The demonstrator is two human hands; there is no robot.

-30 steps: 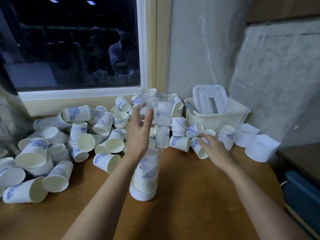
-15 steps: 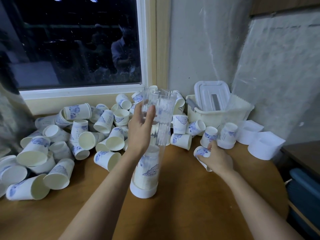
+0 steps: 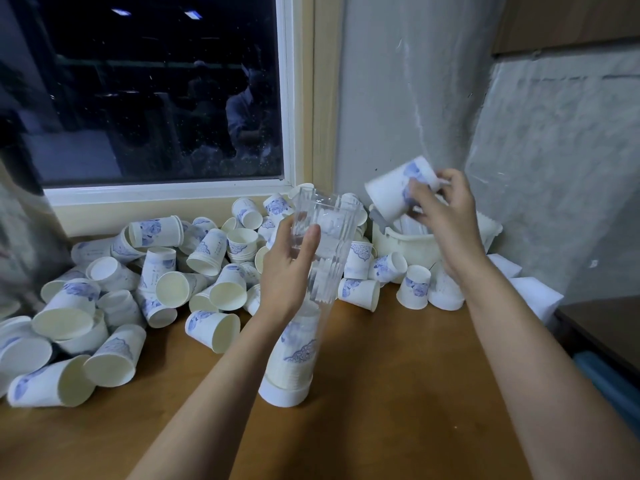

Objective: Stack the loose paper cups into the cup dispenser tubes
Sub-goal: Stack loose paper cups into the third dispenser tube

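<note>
A clear plastic dispenser tube (image 3: 323, 258) stands upright on a white base (image 3: 282, 394) in the middle of the wooden table (image 3: 398, 393). Nested cups fill its lower part. My left hand (image 3: 289, 271) grips the tube near its upper half. My right hand (image 3: 446, 209) holds a white paper cup with blue print (image 3: 393, 194) in the air, tilted, to the right of and slightly above the tube's open top. Several loose cups (image 3: 166, 282) lie piled on the table to the left and behind the tube.
A white plastic basket (image 3: 405, 242) sits against the wall behind my right hand. White sleeves or lids (image 3: 533, 292) lie at the far right. A dark window is behind the pile. A lower dark surface (image 3: 602, 327) adjoins the table's right edge.
My right hand picked a cup from the table at the right and lifted it up toward the tube's top. My left hand stayed on the tube.
</note>
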